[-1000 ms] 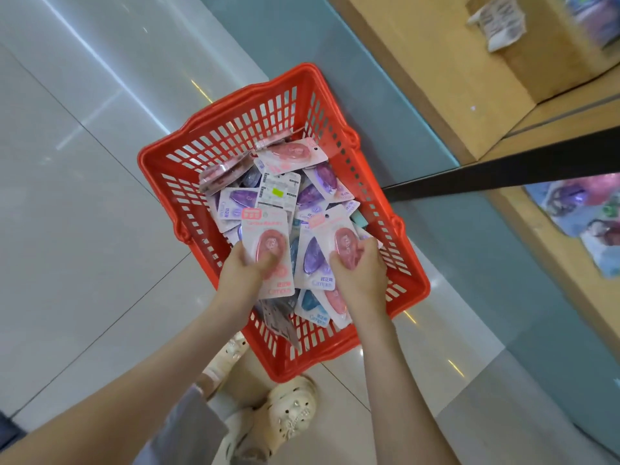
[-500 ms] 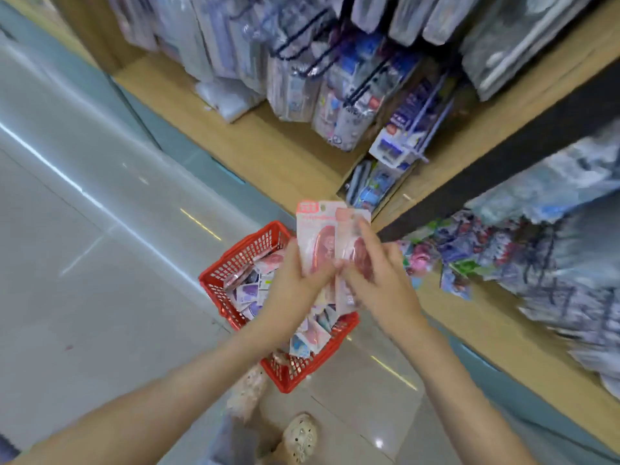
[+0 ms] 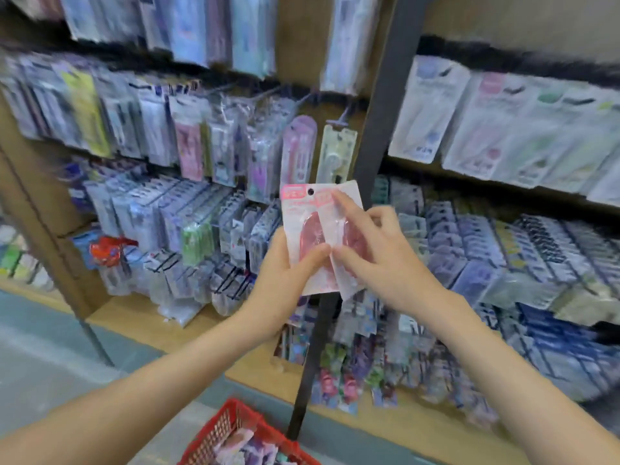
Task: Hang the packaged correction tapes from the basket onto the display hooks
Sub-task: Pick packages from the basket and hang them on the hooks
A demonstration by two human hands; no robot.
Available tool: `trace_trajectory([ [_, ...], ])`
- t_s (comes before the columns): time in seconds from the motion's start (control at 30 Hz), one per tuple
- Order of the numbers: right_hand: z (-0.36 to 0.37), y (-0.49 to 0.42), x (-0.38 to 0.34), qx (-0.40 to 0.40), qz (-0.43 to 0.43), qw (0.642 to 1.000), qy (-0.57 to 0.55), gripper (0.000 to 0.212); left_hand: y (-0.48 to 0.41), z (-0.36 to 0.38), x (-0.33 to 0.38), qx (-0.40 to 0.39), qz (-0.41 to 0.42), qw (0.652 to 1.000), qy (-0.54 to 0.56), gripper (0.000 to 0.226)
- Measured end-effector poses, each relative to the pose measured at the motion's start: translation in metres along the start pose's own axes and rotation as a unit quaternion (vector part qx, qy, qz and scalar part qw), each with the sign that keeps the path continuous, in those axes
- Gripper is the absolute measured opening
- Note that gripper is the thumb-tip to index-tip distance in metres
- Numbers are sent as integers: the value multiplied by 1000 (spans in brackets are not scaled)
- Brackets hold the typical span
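The packs [image 3: 302,213] are now up from the basket [image 3: 214,434] below, one pinched in my left grip [image 3: 285,273], one in my right grip [image 3: 385,260], ready for the hooks [image 3: 340,120] above.

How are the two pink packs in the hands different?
The left pink pack sits in the left hand and shows its hang hole; the right pink pack is pinched by the right hand, with no hole showing. The right pink pack leans; the left pink pack stands straighter. Both are pink correction tape packs.
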State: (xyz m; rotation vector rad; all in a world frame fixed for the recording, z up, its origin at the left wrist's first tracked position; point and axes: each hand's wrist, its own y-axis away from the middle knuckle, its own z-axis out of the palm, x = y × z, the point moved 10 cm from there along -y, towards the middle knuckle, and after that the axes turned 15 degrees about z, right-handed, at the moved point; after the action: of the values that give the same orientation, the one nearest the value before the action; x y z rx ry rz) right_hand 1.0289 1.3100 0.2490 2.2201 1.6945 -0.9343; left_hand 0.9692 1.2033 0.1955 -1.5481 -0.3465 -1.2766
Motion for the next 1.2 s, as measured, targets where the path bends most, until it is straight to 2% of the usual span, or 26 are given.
trace_trajectory([
  [0.13,-77,-7,-47,100,-50,994,20,65,-55,13,76,-50,96,994,16,35],
  [0.27,-148,-12,-78,216,-83,972,35,66,-96,18,123,-80,155,984,20,33],
  [0.33,-187,-16,-85,258,-76,963,25,65,-114,16,140,-61,175,982,37,30],
  [0.47,-260,-37,-81,305,-5,952,-4,62,-143,20,168,-48,211,975,51,29],
  [0.6,-298,-69,-78,301,37,953,0,61,-170,33,188,-40,235,970,52,28],
  [0.7,-310,-97,-80,274,60,960,-10,60,-186,56,196,-67,239,967,56,25],
  [0.83,-324,-118,-92,297,5,954,-27,59,-204,79,203,-79,243,965,61,27],
  [1.03,-328,-140,-88,279,-19,960,-27,62,-227,87,213,-46,265,960,74,29],
  [1.2,-331,-141,-88,293,-38,954,44,61,-238,87,207,-23,272,960,56,31],
])
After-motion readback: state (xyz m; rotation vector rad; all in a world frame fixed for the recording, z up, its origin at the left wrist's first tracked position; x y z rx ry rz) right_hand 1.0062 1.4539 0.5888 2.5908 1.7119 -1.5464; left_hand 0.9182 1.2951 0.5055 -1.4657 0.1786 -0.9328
